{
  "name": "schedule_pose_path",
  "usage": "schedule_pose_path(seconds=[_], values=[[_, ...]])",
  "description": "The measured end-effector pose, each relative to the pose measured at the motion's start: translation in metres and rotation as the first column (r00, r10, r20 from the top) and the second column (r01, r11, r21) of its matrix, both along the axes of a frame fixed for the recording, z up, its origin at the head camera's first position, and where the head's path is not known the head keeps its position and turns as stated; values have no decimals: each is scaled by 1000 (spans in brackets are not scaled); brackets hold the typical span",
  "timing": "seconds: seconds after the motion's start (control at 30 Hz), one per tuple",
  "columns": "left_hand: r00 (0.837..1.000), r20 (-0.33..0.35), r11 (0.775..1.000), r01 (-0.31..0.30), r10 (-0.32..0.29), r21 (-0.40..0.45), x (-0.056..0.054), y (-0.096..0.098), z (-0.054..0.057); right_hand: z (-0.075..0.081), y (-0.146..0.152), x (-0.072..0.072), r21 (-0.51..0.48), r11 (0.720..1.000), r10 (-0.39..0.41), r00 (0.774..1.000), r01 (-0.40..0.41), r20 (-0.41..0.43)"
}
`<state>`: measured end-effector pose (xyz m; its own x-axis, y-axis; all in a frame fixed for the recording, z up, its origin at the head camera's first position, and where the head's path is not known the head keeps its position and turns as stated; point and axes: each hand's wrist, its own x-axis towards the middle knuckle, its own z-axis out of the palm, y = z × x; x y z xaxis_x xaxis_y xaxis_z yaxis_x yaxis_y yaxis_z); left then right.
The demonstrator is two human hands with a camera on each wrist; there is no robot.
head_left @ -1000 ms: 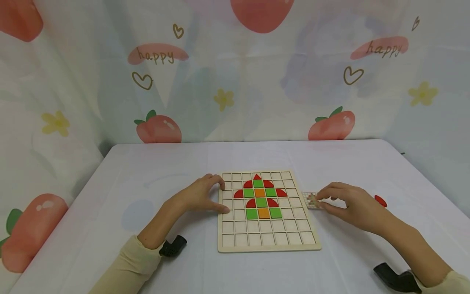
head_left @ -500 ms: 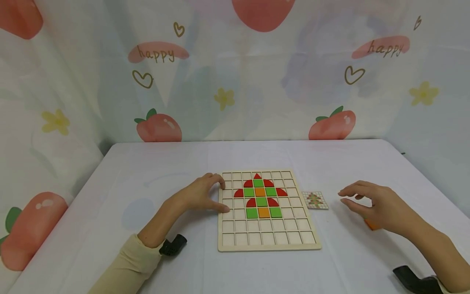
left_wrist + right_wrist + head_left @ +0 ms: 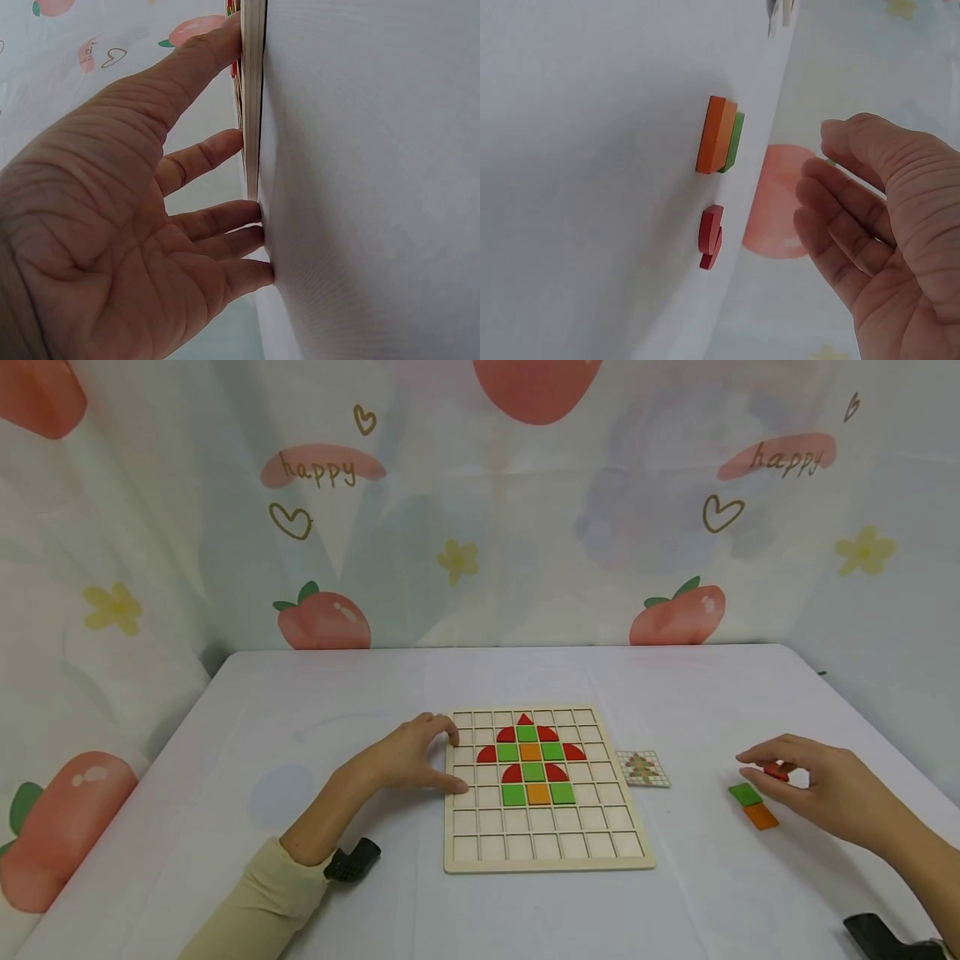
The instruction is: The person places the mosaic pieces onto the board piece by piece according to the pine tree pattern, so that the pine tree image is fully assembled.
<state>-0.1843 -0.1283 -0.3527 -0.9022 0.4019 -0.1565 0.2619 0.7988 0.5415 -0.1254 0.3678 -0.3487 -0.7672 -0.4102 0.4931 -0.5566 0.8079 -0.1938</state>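
Observation:
My left hand [image 3: 411,758] touches the left edge of a gridded wooden board [image 3: 551,866], fingers and thumb spread. In the left wrist view the fingers [image 3: 214,220] look fairly straight against the board's side. Coloured tiles on the board form a tree: red rounded tiles and a triangle, with green and orange squares. Over to the right, my right hand [image 3: 836,793] hovers above loose blocks, holding nothing. Beneath and beside it lie a green block [image 3: 746,794], an orange block [image 3: 761,816] and red pieces [image 3: 710,238], partly hidden by the hand in the head view.
A small pattern card [image 3: 643,769] with a tree picture lies just right of the board. White cloth covers the table [image 3: 337,685]. A printed curtain [image 3: 510,527] hangs behind it and at both sides.
My right hand has moved right, away from the pattern card, to above the loose blocks. The card, green block and orange block have come into fuller view. My left hand stays on the board.

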Motion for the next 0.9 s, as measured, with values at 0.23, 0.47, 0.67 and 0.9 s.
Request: schedule_pose_path(seconds=[0.23,0.47,0.67,0.9], values=[[1000,1,1000,-4,4,-3,0,0,0,-4,14,5,1,999,-46,998,46,33],[1000,-8,1000,-3,3,-8,-1,0,-2,-6,23,8,-25,998,-63,996,65,65],[1000,-4,1000,7,-7,7,-1,-1,-1,-11,30,11,-13,998,-56,994,58,96],[1000,-11,1000,3,-3,-6,-3,-1,-3,-20,29,8,0,1000,21,996,-21,81]])
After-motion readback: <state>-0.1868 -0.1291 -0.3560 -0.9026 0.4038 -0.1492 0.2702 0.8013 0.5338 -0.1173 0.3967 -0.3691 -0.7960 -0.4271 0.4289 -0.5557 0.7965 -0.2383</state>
